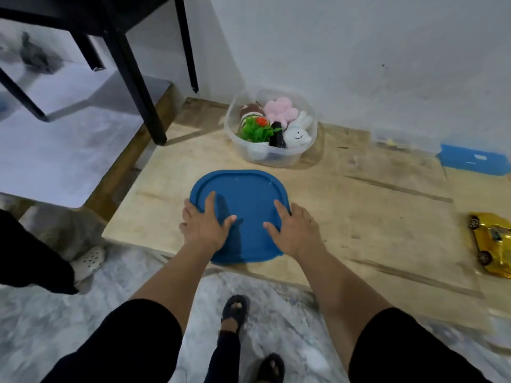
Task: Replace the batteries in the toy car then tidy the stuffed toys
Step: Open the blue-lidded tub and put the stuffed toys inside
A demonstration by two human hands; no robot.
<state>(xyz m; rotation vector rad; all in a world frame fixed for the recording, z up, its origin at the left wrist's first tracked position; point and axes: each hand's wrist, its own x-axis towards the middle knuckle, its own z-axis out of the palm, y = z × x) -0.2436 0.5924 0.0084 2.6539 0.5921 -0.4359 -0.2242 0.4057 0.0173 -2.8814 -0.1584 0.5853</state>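
I hold a blue plastic lid [246,205] flat in front of me, low over the cardboard sheet [359,205]. My left hand [203,225] grips its left edge, thumb and forefinger lying on top. On the opposite edge my right hand [296,230] grips the same way. Beyond the lid, a clear plastic tub [287,157] stands by the wall, lidless. It holds stuffed toys: a pink one [280,110], a white rabbit [297,134], a brown one and a green leafy one. The gold toy car [492,244] lies on the cardboard at the far right.
Black table legs [138,87] stand at the cardboard's far left corner. A blue box [472,160] lies by the wall at right. Another person's foot in a white clog [88,261] is at left. My sandalled feet [235,310] are on the marble floor.
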